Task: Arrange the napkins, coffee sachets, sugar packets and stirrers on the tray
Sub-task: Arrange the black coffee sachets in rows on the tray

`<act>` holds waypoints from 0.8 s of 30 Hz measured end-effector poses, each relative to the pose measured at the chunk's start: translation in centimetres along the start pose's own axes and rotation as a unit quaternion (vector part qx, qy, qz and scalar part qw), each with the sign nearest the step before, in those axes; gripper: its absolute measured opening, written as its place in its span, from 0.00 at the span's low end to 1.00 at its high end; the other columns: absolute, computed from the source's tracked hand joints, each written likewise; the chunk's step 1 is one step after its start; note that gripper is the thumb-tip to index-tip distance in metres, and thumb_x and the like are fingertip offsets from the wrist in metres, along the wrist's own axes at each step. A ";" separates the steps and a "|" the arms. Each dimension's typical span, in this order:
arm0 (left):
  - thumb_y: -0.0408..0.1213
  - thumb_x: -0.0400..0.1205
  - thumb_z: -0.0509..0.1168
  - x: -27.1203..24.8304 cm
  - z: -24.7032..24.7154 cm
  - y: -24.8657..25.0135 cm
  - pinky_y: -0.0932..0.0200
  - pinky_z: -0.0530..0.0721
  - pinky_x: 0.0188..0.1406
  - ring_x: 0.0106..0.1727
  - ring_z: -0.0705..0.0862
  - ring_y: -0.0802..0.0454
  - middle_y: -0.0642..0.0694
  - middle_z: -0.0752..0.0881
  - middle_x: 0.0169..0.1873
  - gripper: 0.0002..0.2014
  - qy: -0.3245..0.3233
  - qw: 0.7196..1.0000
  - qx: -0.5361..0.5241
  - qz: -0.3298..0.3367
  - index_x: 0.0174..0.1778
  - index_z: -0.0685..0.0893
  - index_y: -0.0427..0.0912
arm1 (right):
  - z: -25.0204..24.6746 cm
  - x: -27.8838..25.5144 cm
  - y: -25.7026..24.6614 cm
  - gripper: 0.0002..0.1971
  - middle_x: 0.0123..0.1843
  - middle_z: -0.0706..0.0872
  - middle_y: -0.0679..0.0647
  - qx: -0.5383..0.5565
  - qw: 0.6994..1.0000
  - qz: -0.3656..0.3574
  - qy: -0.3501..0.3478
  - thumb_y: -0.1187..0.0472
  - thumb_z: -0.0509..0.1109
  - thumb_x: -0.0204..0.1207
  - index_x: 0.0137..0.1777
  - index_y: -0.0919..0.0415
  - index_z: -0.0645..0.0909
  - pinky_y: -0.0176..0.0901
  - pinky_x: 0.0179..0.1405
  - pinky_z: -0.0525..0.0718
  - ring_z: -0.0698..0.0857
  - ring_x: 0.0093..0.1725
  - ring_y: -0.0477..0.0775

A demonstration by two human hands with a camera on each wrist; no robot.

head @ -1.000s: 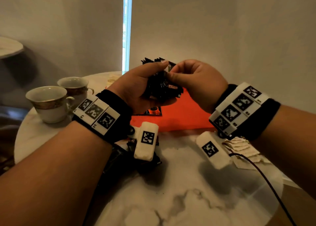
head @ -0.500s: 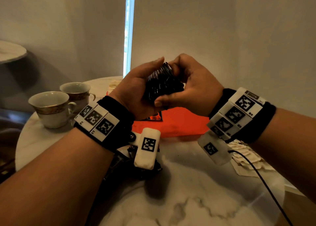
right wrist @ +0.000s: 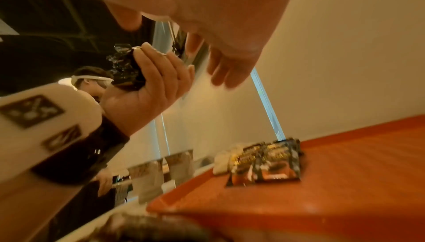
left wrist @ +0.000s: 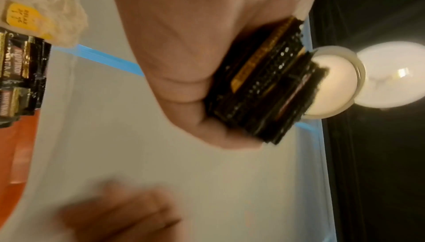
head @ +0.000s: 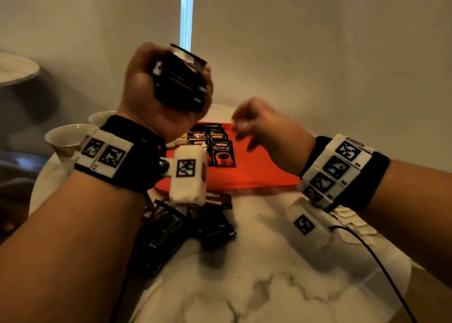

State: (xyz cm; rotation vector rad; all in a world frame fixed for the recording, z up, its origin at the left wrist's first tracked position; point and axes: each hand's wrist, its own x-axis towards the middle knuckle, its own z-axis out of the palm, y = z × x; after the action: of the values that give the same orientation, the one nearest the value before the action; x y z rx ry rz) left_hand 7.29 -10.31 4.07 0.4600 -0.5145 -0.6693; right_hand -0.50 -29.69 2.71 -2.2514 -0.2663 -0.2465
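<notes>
Nearest the person, on the marble table (head: 281, 293), a loose heap of dark coffee sachets (head: 186, 227) lies below the left wrist, and a fan of pale paper packets (head: 352, 224) shows under the right wrist beside a black cable (head: 381, 269); whether these are sugar packets or napkins cannot be told. Beyond them sits the orange tray (head: 256, 175), with several coffee sachets laid out in overlapping rows (head: 215, 144) on its left part, the front one face up. A pale crumpled item with a yellow label (left wrist: 30, 18) lies just past those rows at the tray's far left edge. The right hand (head: 266, 131) hovers above the tray, blurred, its fingers loosely bent and holding nothing. The left hand (head: 156, 95) is raised higher, its fingers wrapped tightly round a thick stack of dark sachets (head: 181, 82) well above the tray. Two cups (head: 71, 136) stand on the table to the left of the tray.
</notes>
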 end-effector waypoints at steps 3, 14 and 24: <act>0.51 0.69 0.63 -0.1 -1.3 1.2 0.57 0.88 0.38 0.41 0.87 0.50 0.44 0.80 0.52 0.32 0.004 0.998 -0.058 0.018 0.66 0.74 0.37 | 1.0 -2.4 0.3 0.38 0.65 0.78 0.39 -0.210 0.949 0.008 -0.234 0.38 0.81 0.62 0.73 0.41 0.74 0.38 0.59 0.85 0.80 0.62 0.41; 0.51 0.72 0.64 0.1 -2.1 0.9 0.57 0.88 0.36 0.41 0.87 0.49 0.42 0.83 0.50 0.28 0.064 0.997 -0.039 0.032 0.64 0.77 0.36 | 4.1 -3.2 0.8 0.27 0.61 0.76 0.45 -0.331 0.896 -0.059 -0.291 0.51 0.79 0.71 0.71 0.43 0.79 0.49 0.58 0.86 0.80 0.58 0.48; 0.48 0.70 0.65 -0.7 -1.7 3.4 0.55 0.88 0.37 0.43 0.87 0.47 0.46 0.77 0.56 0.27 0.048 0.994 -0.047 0.089 0.65 0.73 0.43 | 5.1 -3.9 -2.2 0.47 0.71 0.73 0.49 -0.413 0.864 -0.122 -0.259 0.23 0.72 0.63 0.78 0.48 0.70 0.57 0.75 0.73 0.71 0.70 0.54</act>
State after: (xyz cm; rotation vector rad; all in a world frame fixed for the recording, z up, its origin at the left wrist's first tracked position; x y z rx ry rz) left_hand 9.34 -7.04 4.45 0.3516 -0.4254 -0.4945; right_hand -4.37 -24.81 0.05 -3.1156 -0.8720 0.1723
